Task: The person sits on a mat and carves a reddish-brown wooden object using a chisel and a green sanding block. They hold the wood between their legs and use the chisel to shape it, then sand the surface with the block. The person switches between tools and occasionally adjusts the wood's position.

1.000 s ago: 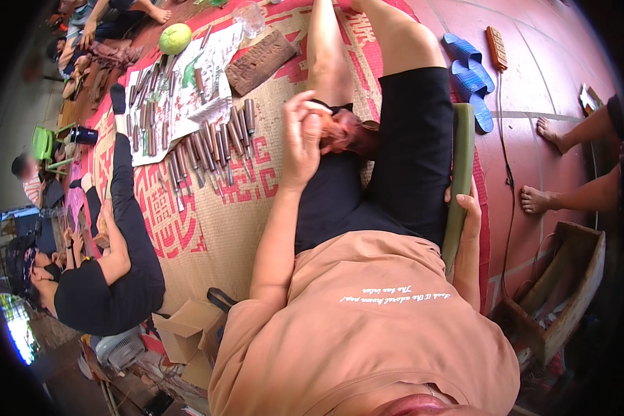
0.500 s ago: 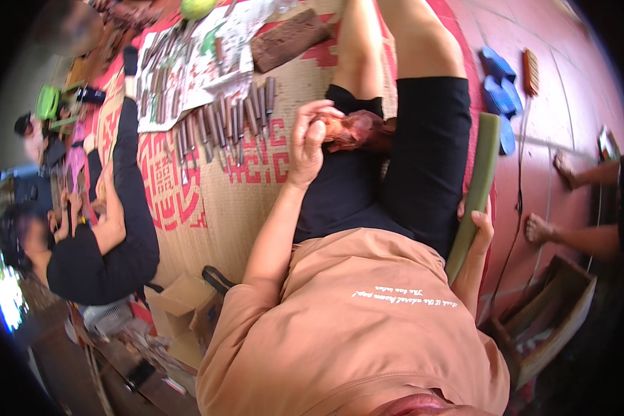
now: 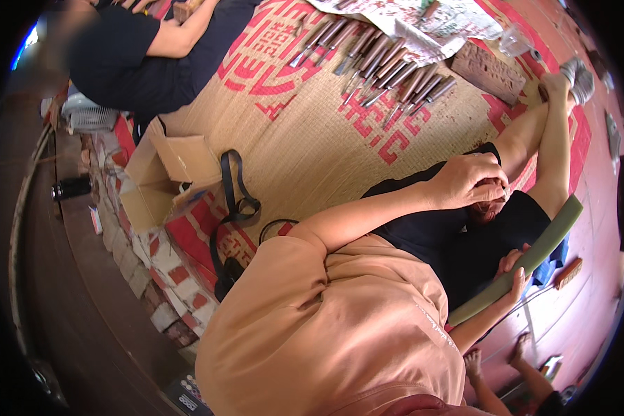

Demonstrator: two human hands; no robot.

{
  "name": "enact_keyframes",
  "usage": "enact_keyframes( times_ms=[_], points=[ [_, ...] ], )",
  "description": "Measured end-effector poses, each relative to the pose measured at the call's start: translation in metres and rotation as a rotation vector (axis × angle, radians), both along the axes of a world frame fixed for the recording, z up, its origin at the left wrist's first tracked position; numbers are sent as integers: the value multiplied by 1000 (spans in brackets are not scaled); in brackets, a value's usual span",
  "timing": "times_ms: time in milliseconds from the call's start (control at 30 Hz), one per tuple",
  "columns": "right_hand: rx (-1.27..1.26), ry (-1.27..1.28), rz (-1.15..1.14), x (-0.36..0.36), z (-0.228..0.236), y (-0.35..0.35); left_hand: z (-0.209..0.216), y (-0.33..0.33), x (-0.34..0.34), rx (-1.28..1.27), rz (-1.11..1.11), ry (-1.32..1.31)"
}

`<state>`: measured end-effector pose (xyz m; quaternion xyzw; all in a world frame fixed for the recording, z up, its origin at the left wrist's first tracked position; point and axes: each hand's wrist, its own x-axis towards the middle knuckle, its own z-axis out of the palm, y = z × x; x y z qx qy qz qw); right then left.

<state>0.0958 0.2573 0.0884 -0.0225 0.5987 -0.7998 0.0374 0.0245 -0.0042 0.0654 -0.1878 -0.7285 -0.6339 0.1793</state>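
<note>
Beneath me spreads a woven straw mat [image 3: 312, 152], its fine ribbing crossed by red, character-like patterns. My soft tan shirt [image 3: 326, 333] falls in loose folds. On my left stands an open-flapped cardboard box [image 3: 180, 163]. My right hand [image 3: 515, 269] grips a smooth, gently curved green bar [image 3: 551, 232] at my side. Ahead lie a rough, pitted brown block [image 3: 489, 73] and rows of slim metal-tipped tools [image 3: 376, 55] with rounded dark handles. My left hand [image 3: 468, 182] clasps a glossy, knobbly reddish-brown piece [image 3: 489, 209] above my lap, fingers curled over it. Pale lettering [image 3: 437, 329] slants down my shirt front.
</note>
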Motion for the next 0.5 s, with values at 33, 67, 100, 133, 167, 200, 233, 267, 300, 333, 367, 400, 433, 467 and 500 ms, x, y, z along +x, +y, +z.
enact_keyframes(
  times_ms=[33, 67, 100, 133, 167, 200, 233, 267, 300, 333, 367, 400, 433, 467, 500],
  points=[
    [-2, -21, 13, -3, 1, -1, -1, -1, 2, -16, 60, 23],
    [-8, -36, 0, -3, 2, -1, 1, 0, 1, -36, 95, 51],
    [-54, -37, -33, -2, 1, -5, 1, -2, 0, 0, 116, 20],
    [-76, -61, -49, -1, 2, -7, 1, -7, -1, 35, 134, -11],
    [-98, -79, -83, 2, 4, -11, 2, -12, -4, 72, 133, -39],
    [-122, -100, -105, 3, 4, -14, -2, -24, -5, 30, 169, -104],
    [-129, -100, -112, 5, 6, -16, -19, -36, -13, -6, 202, -144],
    [-140, -99, -120, 6, 6, -19, -41, -48, -22, -40, 263, -182],
    [-154, -98, -129, 7, 6, -20, -61, -67, -28, -125, 345, -154],
    [-151, -93, -140, 8, 5, -22, -83, -86, -34, -279, 462, -184],
    [-150, -88, -151, 10, 4, -22, -101, -103, -38, -404, 569, -262],
    [-148, -83, -163, 11, 4, -23, -116, -119, -42, -527, 666, -298],
    [-128, -76, -167, 13, 3, -23, -131, -134, -47, -624, 716, -362],
    [-108, -70, -172, 14, 3, -23, -140, -147, -50, -729, 794, -375],
    [-85, -68, -172, 13, 3, -23, -146, -157, -50, -846, 796, -361]
  ],
)
